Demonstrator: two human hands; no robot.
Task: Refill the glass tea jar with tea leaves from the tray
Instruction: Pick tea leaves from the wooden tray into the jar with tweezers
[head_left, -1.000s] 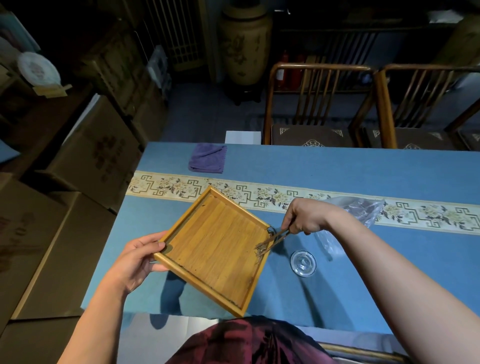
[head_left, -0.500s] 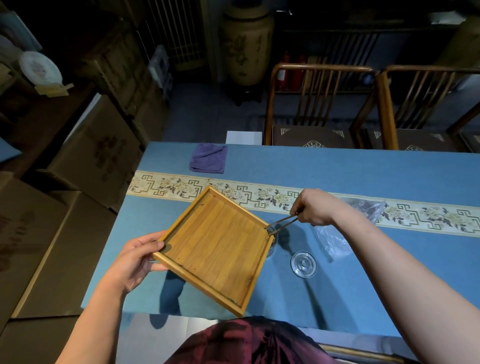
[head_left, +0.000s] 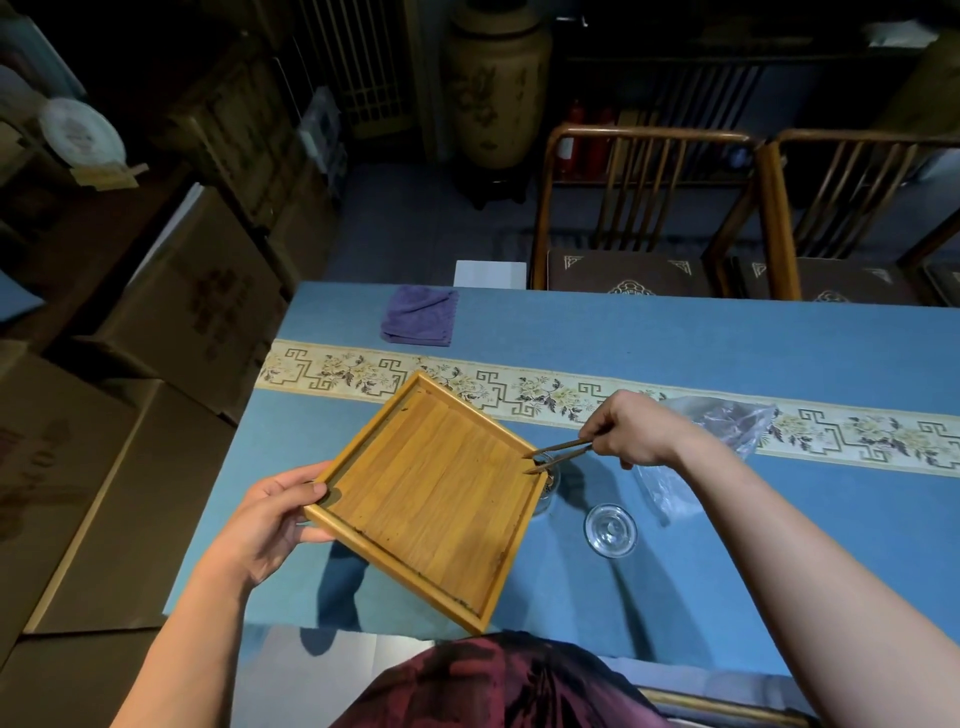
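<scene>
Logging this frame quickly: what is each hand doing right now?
Left hand: closed on the tray, held tilted.
Right hand: closed on the tongs.

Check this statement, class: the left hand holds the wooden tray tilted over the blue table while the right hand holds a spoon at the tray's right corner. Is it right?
One detail is wrong. In the head view the right hand holds tongs, not a spoon. The rest stands: the left hand holds the wooden tray tilted over the blue table.
</scene>
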